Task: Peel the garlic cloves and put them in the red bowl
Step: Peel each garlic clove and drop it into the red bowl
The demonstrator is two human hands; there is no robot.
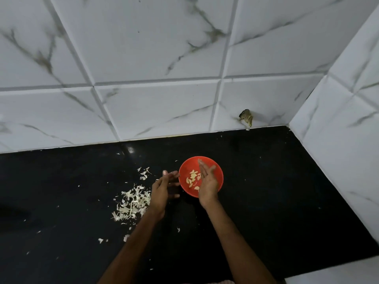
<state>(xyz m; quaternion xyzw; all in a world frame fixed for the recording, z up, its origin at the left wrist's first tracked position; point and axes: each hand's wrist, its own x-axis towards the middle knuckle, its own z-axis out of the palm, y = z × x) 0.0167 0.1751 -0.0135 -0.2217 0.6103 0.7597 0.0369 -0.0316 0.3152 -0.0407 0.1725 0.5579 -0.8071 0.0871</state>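
Note:
The red bowl (217, 173) stands on the black counter, holding several peeled garlic cloves (192, 178). My right hand (208, 182) hovers over the bowl's near right part with fingers straight, palm turned left, holding nothing. My left hand (164, 187) is just left of the bowl's rim, fingers stretched toward it, also empty. The two palms face each other a short way apart.
A heap of garlic skins (133, 201) lies left of my left hand, with loose flakes scattered over the black counter (266, 191). White marble-look tiled walls (164, 89) close the back and right side. A dark chipped hole (246, 117) is in the back wall.

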